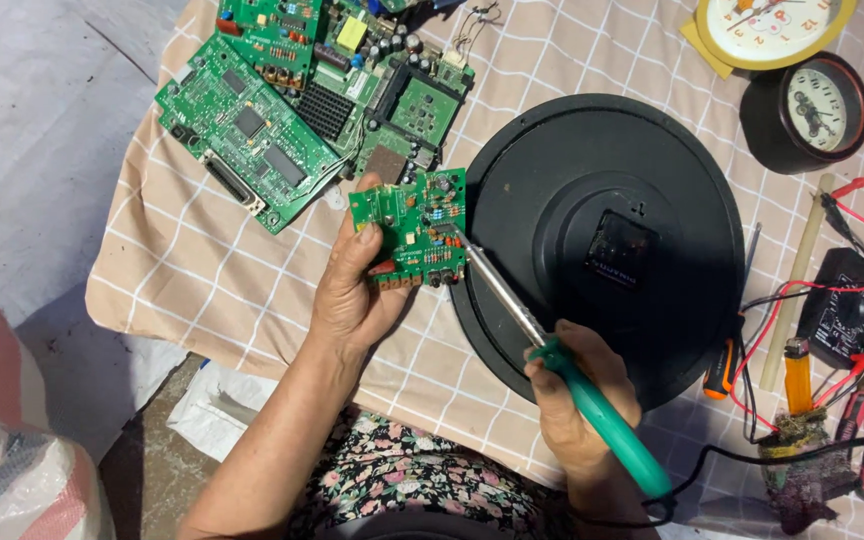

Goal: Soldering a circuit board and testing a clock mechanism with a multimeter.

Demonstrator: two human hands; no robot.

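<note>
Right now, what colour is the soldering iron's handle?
Green, on the soldering iron in the right hand; head view.

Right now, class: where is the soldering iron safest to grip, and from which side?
Grip the soldering iron by its green handle, coming from the cord end near the body, as the right hand does. Its bare metal shaft points away toward the small circuit board.

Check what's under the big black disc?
The disc lies on the checked cloth, its rim over a screwdriver tip. Whatever is beneath its middle is hidden.
</note>
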